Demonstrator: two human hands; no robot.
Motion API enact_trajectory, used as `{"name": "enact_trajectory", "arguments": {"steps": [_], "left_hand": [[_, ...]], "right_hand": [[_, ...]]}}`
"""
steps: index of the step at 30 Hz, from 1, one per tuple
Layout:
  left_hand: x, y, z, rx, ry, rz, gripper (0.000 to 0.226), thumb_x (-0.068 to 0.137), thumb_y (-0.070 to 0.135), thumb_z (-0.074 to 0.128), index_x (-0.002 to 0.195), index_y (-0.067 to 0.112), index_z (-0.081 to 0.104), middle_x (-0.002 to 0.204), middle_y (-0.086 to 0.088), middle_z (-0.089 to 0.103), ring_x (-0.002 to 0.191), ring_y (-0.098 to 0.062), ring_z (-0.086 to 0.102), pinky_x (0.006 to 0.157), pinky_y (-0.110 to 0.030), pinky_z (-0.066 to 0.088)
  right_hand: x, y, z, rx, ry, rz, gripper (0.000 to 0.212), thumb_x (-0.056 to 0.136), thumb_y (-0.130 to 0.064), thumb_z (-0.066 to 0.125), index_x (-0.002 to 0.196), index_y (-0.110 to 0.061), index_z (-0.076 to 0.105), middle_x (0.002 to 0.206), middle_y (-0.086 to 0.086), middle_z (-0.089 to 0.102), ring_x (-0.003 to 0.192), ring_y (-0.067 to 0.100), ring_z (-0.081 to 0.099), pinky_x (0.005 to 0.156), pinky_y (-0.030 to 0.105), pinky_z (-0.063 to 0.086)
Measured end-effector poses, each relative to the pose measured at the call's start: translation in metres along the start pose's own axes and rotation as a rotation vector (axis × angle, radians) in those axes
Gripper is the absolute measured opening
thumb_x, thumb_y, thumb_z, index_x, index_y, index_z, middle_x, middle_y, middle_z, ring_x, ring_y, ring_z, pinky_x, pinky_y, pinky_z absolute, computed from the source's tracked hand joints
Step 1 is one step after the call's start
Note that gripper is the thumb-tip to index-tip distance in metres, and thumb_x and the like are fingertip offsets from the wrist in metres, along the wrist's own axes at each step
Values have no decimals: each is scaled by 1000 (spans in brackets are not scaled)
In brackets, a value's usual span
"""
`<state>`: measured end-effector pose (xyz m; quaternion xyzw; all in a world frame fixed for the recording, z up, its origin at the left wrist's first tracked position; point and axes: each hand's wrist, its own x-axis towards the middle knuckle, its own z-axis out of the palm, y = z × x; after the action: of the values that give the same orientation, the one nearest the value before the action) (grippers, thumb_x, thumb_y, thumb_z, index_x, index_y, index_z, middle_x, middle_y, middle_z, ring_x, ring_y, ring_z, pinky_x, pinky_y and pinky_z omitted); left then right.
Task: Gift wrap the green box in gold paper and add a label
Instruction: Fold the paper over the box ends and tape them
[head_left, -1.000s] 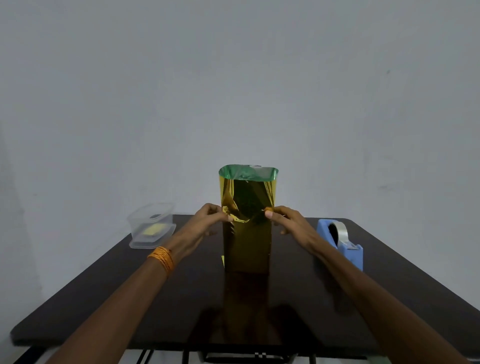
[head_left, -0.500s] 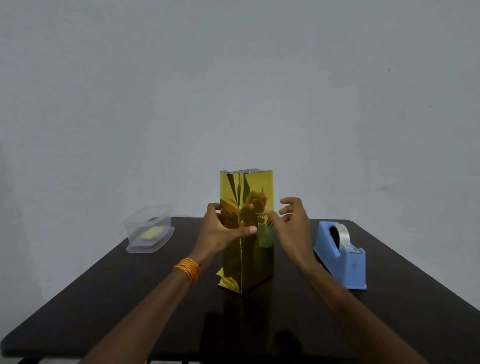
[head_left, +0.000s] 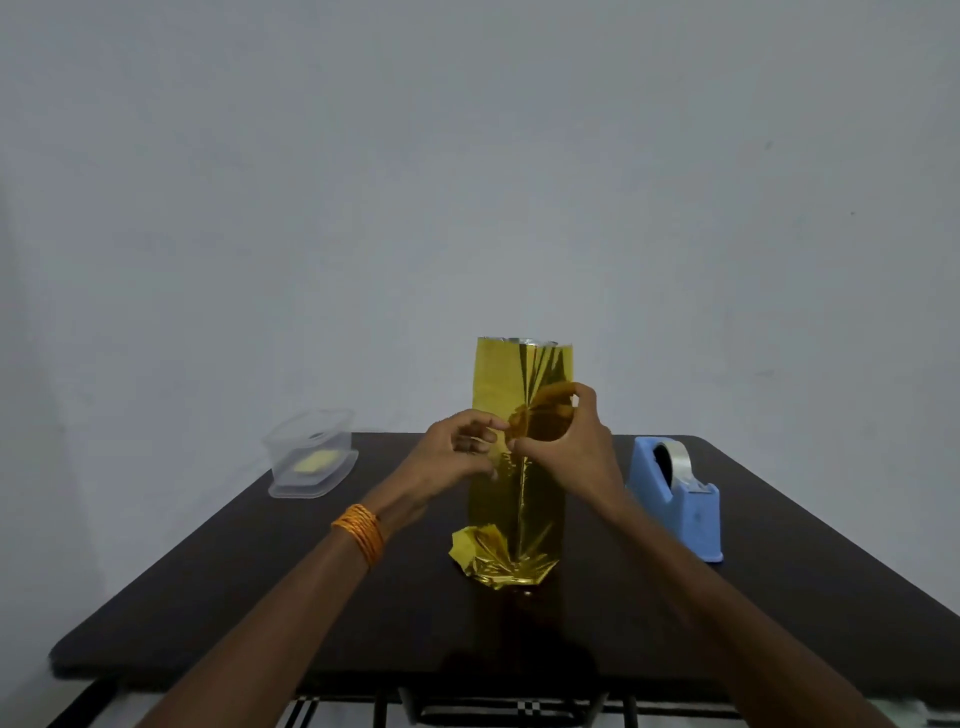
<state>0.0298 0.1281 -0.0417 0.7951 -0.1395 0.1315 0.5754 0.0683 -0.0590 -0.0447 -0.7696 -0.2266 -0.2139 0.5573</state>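
While upright at table centre — box (head_left: 519, 467): wrapped in gold paper (head_left: 493, 374), loose foil at base.
R hand (head_left: 566, 441): pinching paper seam.
L hand (head_left: 452, 452): fingertips at seam; grip unclear.
Tape dispenser (head_left: 675, 499): right.
Tub (head_left: 311, 452): left.
Table (head_left: 260, 597): dark.

Dim, even light; soft focus; glare on gold paper (head_left: 519, 374)

A plain pale grey wall (head_left: 467, 156) fills the back (dimly lit, faintly scuffed); a dark glossy worktop (head_left: 260, 597) stands before it, perhaps on metal legs.
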Motion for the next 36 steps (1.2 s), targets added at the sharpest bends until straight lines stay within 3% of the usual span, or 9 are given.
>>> {"name": "enact_trajectory", "arguments": {"steps": [3,6,10,13,22,26,28,32,36], "left_hand": [[5,-1,-6,-31,231,60,51,74,-4,76,118,17,60,114,-9,59,108,-26,58,80,-29,56],[13,-6,-14,-42,363,31,73,73,18,85,132,22,43,125,-2,51,114,-19,52,85,-25,49],[21,-20,-23,-105,183,-100,111,55,43,92,146,29,30,140,-1,45,128,-20,46,106,-43,45],[27,-29,-23,-148,17,-155,102,55,41,94,140,30,39,135,-6,58,121,-23,58,103,-47,49],[26,-33,-10,-43,112,-61,94,58,46,87,138,25,41,129,-3,58,120,-21,57,100,-38,51],[17,-24,-7,-58,168,-27,100,64,47,86,145,27,31,133,1,48,122,-20,51,90,-28,52],[11,-15,-3,-45,328,44,90,68,47,83,142,24,37,127,2,49,115,-14,52,79,-20,48],[-2,5,8,50,688,314,31,83,25,77,104,12,57,88,-5,60,78,-6,56,63,-16,45],[-8,21,38,181,556,471,13,86,13,72,83,11,60,68,2,57,63,-5,54,55,-14,45]], "right_hand": [[12,7,-7,144,-135,69,88,69,-5,87,134,-27,31,104,-1,63,96,15,66,68,18,53],[23,13,-12,196,-247,77,97,66,1,84,138,-28,26,111,9,56,98,21,61,68,19,54],[33,22,-16,219,-320,91,95,60,-9,79,136,-34,26,135,8,48,116,24,56,82,28,56],[37,24,-18,219,-368,90,95,61,-9,77,138,-33,25,138,4,47,121,25,53,88,30,55],[40,20,-19,218,-326,63,101,64,-4,78,144,-28,21,131,-4,39,111,9,50,71,8,51],[37,23,-18,229,-316,54,105,63,-14,78,148,-32,19,149,7,38,132,25,46,94,27,50],[33,24,-21,229,-300,53,101,67,-20,77,148,-33,19,146,7,40,132,24,45,97,32,48],[22,28,-35,201,-194,61,90,73,-32,76,148,-30,26,140,5,45,126,21,50,104,42,47],[11,40,-58,120,-33,85,51,91,-14,69,136,-22,47,124,5,61,114,20,61,99,44,53]]}}
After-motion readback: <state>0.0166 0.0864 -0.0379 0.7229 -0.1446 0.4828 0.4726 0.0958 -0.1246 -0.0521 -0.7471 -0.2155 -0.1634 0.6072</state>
